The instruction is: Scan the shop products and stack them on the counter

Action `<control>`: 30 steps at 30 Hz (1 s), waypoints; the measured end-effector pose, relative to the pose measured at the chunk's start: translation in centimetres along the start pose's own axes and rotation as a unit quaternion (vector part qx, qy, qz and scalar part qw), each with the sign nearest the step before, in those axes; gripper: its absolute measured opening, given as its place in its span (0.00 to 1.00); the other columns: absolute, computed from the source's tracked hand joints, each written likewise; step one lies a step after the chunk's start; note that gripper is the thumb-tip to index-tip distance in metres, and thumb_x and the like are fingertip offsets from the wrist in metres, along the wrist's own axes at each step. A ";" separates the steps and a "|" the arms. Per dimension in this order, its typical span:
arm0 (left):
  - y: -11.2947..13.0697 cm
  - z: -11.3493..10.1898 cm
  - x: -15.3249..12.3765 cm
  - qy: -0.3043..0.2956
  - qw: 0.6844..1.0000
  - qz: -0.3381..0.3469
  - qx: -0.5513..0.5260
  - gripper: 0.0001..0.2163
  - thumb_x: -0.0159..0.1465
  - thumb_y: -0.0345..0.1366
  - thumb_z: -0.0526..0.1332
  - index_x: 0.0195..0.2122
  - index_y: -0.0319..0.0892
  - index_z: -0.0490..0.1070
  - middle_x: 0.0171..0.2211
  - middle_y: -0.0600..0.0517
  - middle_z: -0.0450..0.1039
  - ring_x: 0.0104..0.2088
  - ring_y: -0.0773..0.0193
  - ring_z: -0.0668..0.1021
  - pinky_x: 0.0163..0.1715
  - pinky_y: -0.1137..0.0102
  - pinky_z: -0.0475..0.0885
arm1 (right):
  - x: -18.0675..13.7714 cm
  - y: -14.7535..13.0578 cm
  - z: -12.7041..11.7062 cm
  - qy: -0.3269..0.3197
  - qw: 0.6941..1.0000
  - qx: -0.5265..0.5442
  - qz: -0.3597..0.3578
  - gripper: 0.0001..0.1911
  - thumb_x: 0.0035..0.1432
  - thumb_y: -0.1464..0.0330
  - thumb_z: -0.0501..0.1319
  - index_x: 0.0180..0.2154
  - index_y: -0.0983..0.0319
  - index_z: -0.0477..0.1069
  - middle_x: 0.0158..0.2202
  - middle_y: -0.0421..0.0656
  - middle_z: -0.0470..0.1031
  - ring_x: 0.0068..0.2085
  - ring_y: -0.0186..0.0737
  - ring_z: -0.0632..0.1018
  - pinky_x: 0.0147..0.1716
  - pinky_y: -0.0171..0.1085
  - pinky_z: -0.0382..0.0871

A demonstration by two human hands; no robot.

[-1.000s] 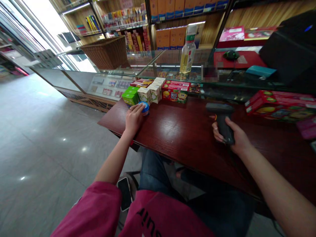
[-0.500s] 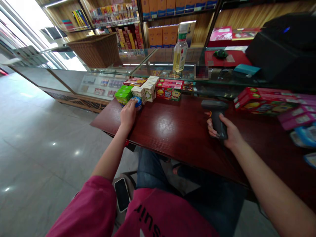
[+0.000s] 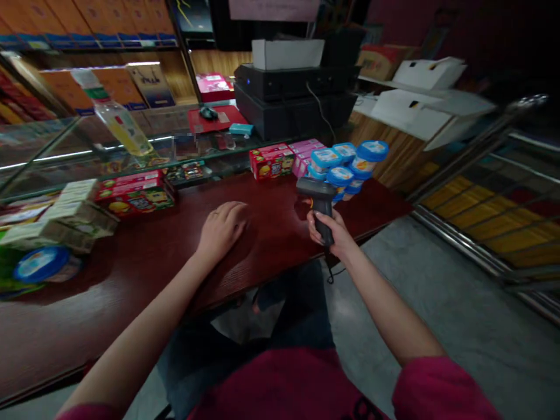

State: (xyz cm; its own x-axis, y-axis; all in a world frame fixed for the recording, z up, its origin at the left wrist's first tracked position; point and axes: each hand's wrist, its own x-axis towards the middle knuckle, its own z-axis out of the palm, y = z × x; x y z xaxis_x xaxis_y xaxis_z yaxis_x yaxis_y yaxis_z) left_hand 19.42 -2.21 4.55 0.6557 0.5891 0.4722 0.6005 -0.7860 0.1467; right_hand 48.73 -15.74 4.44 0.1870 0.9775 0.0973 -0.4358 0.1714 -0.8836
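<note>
My right hand (image 3: 330,227) is wrapped round a black barcode scanner (image 3: 321,205), held above the counter with its head pointing left. Just beyond the scanner stand several blue-lidded tubs (image 3: 340,175), partly hidden by it. My left hand (image 3: 223,230) hovers over or rests on the dark red wooden counter (image 3: 262,251), palm down, fingers loosely stretched and nothing visible in them. Far to the left, a single blue-lidded tub (image 3: 47,265) sits against white-green cartons (image 3: 72,213) and a red box (image 3: 135,192).
Red boxes (image 3: 272,161) and pink boxes (image 3: 307,153) line the counter's back beside the tubs. A bottle with yellow liquid (image 3: 125,128) stands on the glass case at left. A black cash drawer (image 3: 297,114) is behind. A metal rail (image 3: 464,233) runs along the right.
The view has swung to the right. My left hand has let go of the blue-lidded tub beside the cartons and moved right across the counter. The scanner stays in my right hand, now close to the tubs.
</note>
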 end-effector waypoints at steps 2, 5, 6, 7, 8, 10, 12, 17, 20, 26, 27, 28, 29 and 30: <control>4.4 2.3 4.6 -0.013 0.997 0.058 -0.044 0.21 0.76 0.37 0.60 0.69 0.43 0.69 0.66 0.39 0.76 0.67 0.48 0.77 0.64 0.56 0.73 | -2.3 -1.7 -2.3 0.038 0.999 -0.002 -0.026 0.21 0.56 0.58 0.76 0.44 0.57 0.71 0.29 0.33 0.73 0.17 0.27 0.65 0.14 0.29 0.56; 10.3 4.8 11.0 0.010 0.991 0.105 -0.088 0.28 0.75 0.39 0.62 0.74 0.43 0.62 0.73 0.37 0.67 0.73 0.45 0.70 0.68 0.52 0.70 | -5.2 -3.7 -4.9 0.089 0.995 -0.010 -0.046 0.22 0.56 0.58 0.76 0.47 0.57 0.72 0.29 0.34 0.73 0.18 0.28 0.65 0.14 0.30 0.56; 11.9 5.4 12.8 0.019 0.989 0.111 -0.097 0.30 0.74 0.41 0.63 0.76 0.44 0.61 0.75 0.37 0.64 0.76 0.43 0.66 0.70 0.50 0.68 | -6.1 -4.3 -5.5 0.103 0.993 -0.012 -0.049 0.23 0.55 0.57 0.76 0.48 0.56 0.73 0.29 0.34 0.72 0.18 0.28 0.65 0.15 0.31 0.56; 13.3 6.0 14.4 0.024 0.988 0.116 -0.103 0.32 0.74 0.43 0.64 0.76 0.45 0.60 0.77 0.38 0.62 0.78 0.42 0.62 0.71 0.48 0.66 | -6.8 -4.7 -6.1 0.118 0.992 -0.014 -0.053 0.24 0.55 0.57 0.76 0.49 0.56 0.73 0.29 0.33 0.72 0.18 0.28 0.64 0.15 0.31 0.55; 14.5 6.5 15.8 0.026 0.986 0.120 -0.108 0.32 0.74 0.44 0.64 0.76 0.47 0.60 0.78 0.39 0.59 0.79 0.40 0.59 0.72 0.46 0.64 | -7.4 -5.0 -6.6 0.131 0.990 -0.015 -0.057 0.24 0.55 0.57 0.76 0.49 0.56 0.73 0.28 0.33 0.71 0.18 0.28 0.64 0.15 0.31 0.55; 16.2 7.4 17.8 0.025 0.985 0.122 -0.121 0.28 0.74 0.45 0.64 0.73 0.51 0.66 0.79 0.43 0.58 0.80 0.40 0.56 0.74 0.43 0.59 | -8.4 -5.3 -7.3 0.147 0.987 -0.019 -0.061 0.23 0.55 0.56 0.76 0.48 0.56 0.73 0.28 0.33 0.70 0.18 0.28 0.63 0.14 0.32 0.54; 17.0 8.0 18.7 0.017 0.982 0.113 -0.151 0.22 0.74 0.45 0.63 0.68 0.53 0.72 0.78 0.46 0.60 0.80 0.42 0.56 0.76 0.42 0.56 | -8.8 -5.4 -7.6 0.152 0.986 -0.021 -0.061 0.22 0.56 0.56 0.75 0.48 0.55 0.73 0.29 0.32 0.69 0.18 0.28 0.62 0.15 0.32 0.54; 16.9 7.3 17.6 0.038 0.904 -0.003 -0.425 0.13 0.71 0.43 0.69 0.55 0.51 0.82 0.71 0.47 0.72 0.79 0.43 0.59 0.76 0.45 0.59 | -8.4 -5.4 -7.2 0.144 0.988 -0.010 -0.059 0.24 0.55 0.55 0.75 0.49 0.55 0.73 0.29 0.32 0.69 0.18 0.28 0.61 0.15 0.33 0.54; 15.0 5.9 15.5 0.089 0.785 -0.110 -0.604 0.10 0.67 0.38 0.74 0.49 0.49 0.84 0.69 0.47 0.74 0.78 0.43 0.62 0.74 0.50 0.64 | -7.3 -5.2 -6.1 0.122 0.991 0.003 -0.048 0.23 0.55 0.55 0.76 0.49 0.55 0.74 0.28 0.33 0.69 0.18 0.29 0.62 0.15 0.33 0.54; 5.9 2.6 8.6 0.089 0.655 -0.264 -0.702 0.17 0.73 0.38 0.66 0.62 0.57 0.75 0.69 0.53 0.74 0.72 0.52 0.73 0.67 0.56 0.76 | -2.5 -2.8 -1.6 -0.009 0.999 0.030 0.027 0.24 0.58 0.56 0.75 0.52 0.57 0.74 0.28 0.34 0.70 0.18 0.28 0.62 0.14 0.33 0.52; 4.0 1.9 7.4 0.088 0.639 -0.286 -0.709 0.18 0.74 0.38 0.64 0.64 0.58 0.72 0.69 0.53 0.74 0.70 0.53 0.75 0.66 0.55 0.77 | -1.4 -2.1 -0.4 -0.039 0.997 0.037 0.051 0.24 0.59 0.56 0.74 0.52 0.57 0.74 0.28 0.34 0.71 0.18 0.28 0.62 0.14 0.32 0.52; 2.2 1.1 6.1 0.091 0.625 -0.303 -0.714 0.19 0.75 0.37 0.62 0.65 0.59 0.71 0.69 0.52 0.75 0.69 0.54 0.77 0.65 0.55 0.78 | -0.2 -1.2 0.9 -0.072 0.994 0.043 0.075 0.23 0.59 0.57 0.74 0.51 0.58 0.73 0.29 0.34 0.72 0.18 0.28 0.62 0.14 0.32 0.52; 0.4 0.3 4.9 0.098 0.613 -0.318 -0.716 0.19 0.76 0.36 0.60 0.66 0.58 0.70 0.69 0.52 0.75 0.67 0.55 0.78 0.65 0.55 0.78 | 1.1 -0.2 2.2 -0.106 0.988 0.048 0.099 0.22 0.60 0.57 0.74 0.50 0.58 0.73 0.29 0.34 0.72 0.18 0.27 0.62 0.14 0.31 0.52; -1.3 -0.5 3.7 0.107 0.602 -0.333 -0.718 0.19 0.76 0.35 0.58 0.66 0.57 0.70 0.68 0.51 0.76 0.66 0.56 0.79 0.65 0.55 0.78 | 2.4 0.8 3.7 -0.141 0.981 0.051 0.120 0.21 0.60 0.57 0.74 0.49 0.59 0.73 0.29 0.34 0.72 0.18 0.27 0.62 0.14 0.31 0.53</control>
State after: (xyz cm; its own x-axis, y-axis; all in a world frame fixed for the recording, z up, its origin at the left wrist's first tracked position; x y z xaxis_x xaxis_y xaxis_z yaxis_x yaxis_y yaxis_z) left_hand 20.85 0.94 6.56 0.3219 0.9463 -0.0280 -0.4183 0.1687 0.8925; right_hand 45.59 -12.83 5.67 -0.1760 0.9840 0.0271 -0.5266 -0.0709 -0.8471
